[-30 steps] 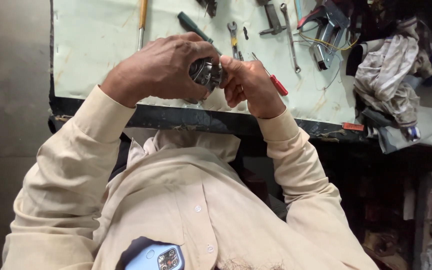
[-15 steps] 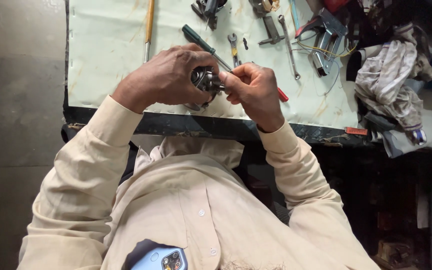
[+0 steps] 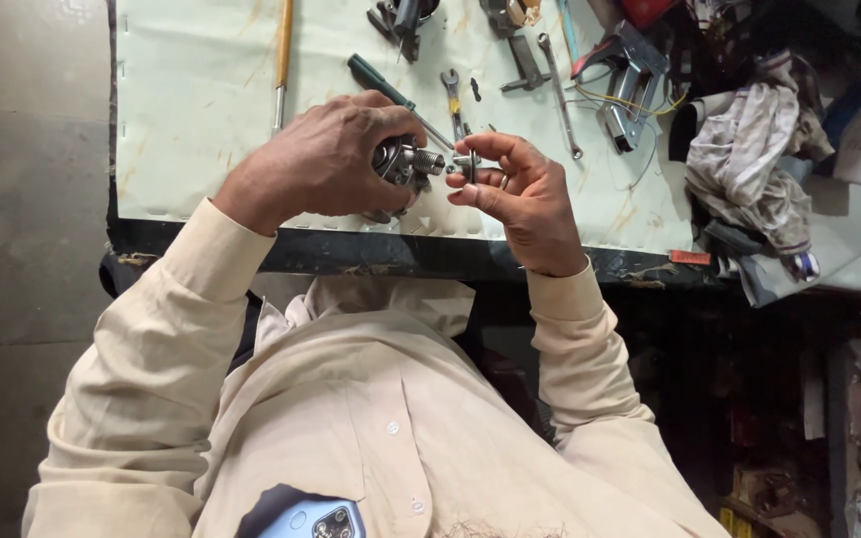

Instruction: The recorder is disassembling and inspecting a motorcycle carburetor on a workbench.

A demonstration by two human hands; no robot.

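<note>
Fingers (image 3: pixel 480 149) around small metal piece (image 3: pixel 466 161) (right hand (image 3: pixel 520 194))

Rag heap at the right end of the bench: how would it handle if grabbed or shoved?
The crumpled rag heap looks like soft, creased cloth, so it would probably sag and drape rather than lift as one piece. Pushed, it would likely bunch up, not slide cleanly. It lies against the metal clamp and yellow wire, so it might snag or drag them.
</note>
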